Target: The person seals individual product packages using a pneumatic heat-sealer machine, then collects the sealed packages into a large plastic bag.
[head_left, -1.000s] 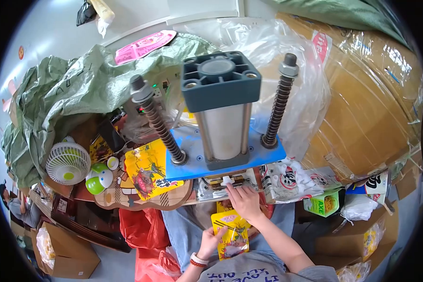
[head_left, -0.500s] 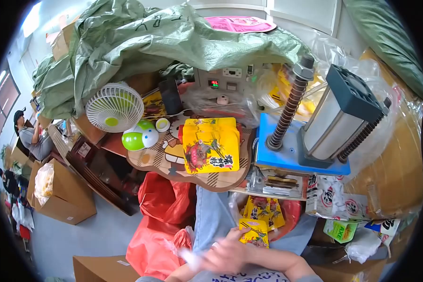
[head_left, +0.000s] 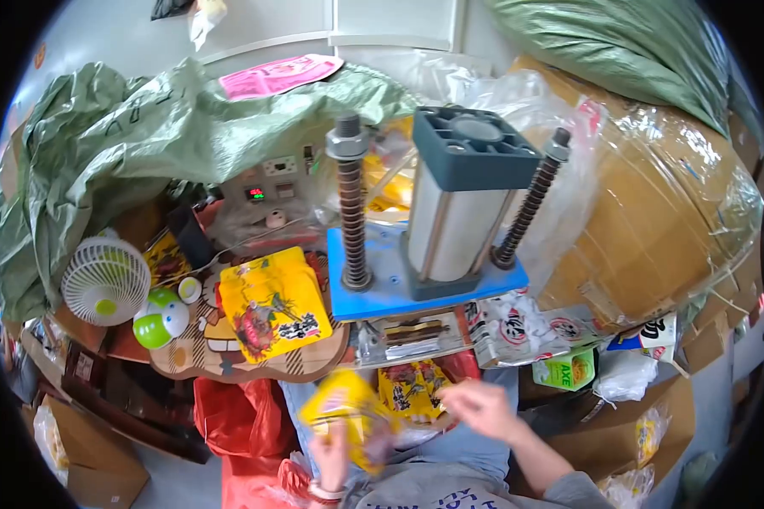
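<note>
My left hand is closed on a yellow printed pouch, blurred by motion, above my lap. To its right, my right hand is near more yellow pouches lying in a red container between my legs; its fingers are bent close together, and whatever they may hold is too small to make out. A stack of yellow pouches lies on the patterned board. Right of that stack stands a press with a blue plate and a metal cylinder.
On the left are a white fan and a green-and-white toy. A red bag hangs below the board. Large wrapped cardboard stands at the right, and an open box at lower left.
The view has turned right. My hands, close together before, are now apart. A yellow pouch is now in my left hand, and my right hand has moved away to the right.
</note>
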The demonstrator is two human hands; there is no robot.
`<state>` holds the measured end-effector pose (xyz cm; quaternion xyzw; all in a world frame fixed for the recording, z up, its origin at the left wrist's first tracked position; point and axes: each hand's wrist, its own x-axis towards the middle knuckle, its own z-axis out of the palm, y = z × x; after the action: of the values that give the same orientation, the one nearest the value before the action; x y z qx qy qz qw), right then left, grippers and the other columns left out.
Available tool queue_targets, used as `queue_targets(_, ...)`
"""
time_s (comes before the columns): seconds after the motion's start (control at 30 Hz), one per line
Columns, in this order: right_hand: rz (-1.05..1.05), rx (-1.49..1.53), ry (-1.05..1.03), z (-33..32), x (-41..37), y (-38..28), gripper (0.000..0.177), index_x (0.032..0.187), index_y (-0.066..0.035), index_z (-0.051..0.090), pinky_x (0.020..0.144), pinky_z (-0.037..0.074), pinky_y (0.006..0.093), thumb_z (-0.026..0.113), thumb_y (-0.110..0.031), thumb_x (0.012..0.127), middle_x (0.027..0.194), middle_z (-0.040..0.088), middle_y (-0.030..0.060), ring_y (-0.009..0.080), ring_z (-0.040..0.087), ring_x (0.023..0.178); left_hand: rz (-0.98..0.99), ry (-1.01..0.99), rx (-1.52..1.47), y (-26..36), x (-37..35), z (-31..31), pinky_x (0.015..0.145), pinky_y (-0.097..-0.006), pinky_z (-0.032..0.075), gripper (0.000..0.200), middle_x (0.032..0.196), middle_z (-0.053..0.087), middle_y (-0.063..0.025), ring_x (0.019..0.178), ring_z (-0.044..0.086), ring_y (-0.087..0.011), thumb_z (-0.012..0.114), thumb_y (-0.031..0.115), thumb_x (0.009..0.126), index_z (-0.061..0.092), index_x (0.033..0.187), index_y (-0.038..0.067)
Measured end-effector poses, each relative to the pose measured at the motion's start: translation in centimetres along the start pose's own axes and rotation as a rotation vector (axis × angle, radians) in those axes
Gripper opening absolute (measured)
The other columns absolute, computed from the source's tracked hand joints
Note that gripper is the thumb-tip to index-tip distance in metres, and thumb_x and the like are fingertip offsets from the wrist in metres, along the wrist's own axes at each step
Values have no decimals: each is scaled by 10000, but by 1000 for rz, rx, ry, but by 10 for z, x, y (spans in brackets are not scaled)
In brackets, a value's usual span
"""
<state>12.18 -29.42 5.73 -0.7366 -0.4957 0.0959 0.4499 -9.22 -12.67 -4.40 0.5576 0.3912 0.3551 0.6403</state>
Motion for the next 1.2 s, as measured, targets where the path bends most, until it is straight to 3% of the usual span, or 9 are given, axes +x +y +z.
queue_targets(0.1, -78, -330, 67, -40, 30, 41, 276, 1170, -27, 641, 874, 516, 401, 547, -40, 911, 1084, 667, 171, 350, 642, 1003, 663, 276, 193, 69, 40, -10, 785, -344, 523, 198, 1091, 658, -182, 921, 663, -242, 545, 29, 958, 620, 1122, -54)
queue_targets(0.17, -205, -428, 113, -39, 71, 78, 297, 1133, -19, 638, 901, 498, 436, 530, 5, 857, 1127, 652, 188, 384, 620, 1029, 1027, 279, 805, 61, 100, -27, 864, -337, 500, 289, 1263, 598, -160, 1095, 616, -264, 550, 78, 970, 579, 1241, -19)
queue_targets(0.23, -4, -641, -189, -35, 111, 117, 326, 1203, -23, 573, 899, 478, 476, 507, -62, 885, 1164, 612, 218, 396, 603, 1033, 719, -50, 1277, 85, 139, -8, 1046, -472, 391, 482, 1390, 510, -163, 1299, 476, -338, 625, 232, 932, 506, 1359, 44)
queue_targets(0.33, 193, -642, -285, -24, 152, 113, 254, 1110, -33, 590, 858, 485, 474, 526, -111, 877, 1091, 631, 212, 387, 613, 986, 733, -97, 1397, 54, 170, 1, 1141, -640, 76, 712, 1512, 363, -148, 1461, 229, -328, 617, 481, 885, 407, 1451, 103)
queue_targets(0.43, 104, -419, 88, -6, 156, 139, 171, 983, -39, 620, 818, 487, 466, 553, -134, 858, 978, 656, 196, 373, 624, 929, 811, 56, 1349, 58, 167, 6, 1152, -620, 68, 684, 1508, 372, -144, 1457, 240, -332, 620, 452, 894, 417, 1446, 103)
queue_targets(0.63, -80, -370, 89, -18, 152, 143, 132, 902, -43, 644, 806, 482, 466, 564, -132, 847, 886, 670, 162, 356, 631, 884, 889, 131, 1344, 41, 188, -4, 1137, -646, 40, 668, 1520, 358, -158, 1469, 208, -344, 553, 494, 924, 444, 1425, 65)
queue_targets(0.73, -319, -941, -112, -33, 117, 137, 130, 894, -33, 620, 762, 494, 455, 586, -148, 844, 837, 659, 160, 340, 639, 794, 793, 162, 1391, 33, 188, -3, 1134, -655, 9, 711, 1556, 300, -169, 1483, 164, -355, 534, 538, 921, 409, 1458, 89)
queue_targets(0.97, 430, -177, 264, -44, -27, 55, 276, 1021, -24, 493, 624, 515, 390, 651, -48, 796, 842, 639, 150, 304, 650, 669, 860, 110, 1372, 50, 209, -5, 1100, -701, -50, 784, 1598, 212, -151, 1494, 117, -355, 557, 568, 878, 375, 1483, 106)
queue_targets(1.2, 395, 364, 448, 4, -57, 20, 207, 1083, -25, 478, 644, 492, 219, 515, 52, 895, 881, 664, 99, 75, 626, 738, 799, 96, 1429, 47, 223, -2, 1110, -683, -62, 745, 1609, 199, -132, 1499, 123, -325, 540, 540, 895, 365, 1500, 143)
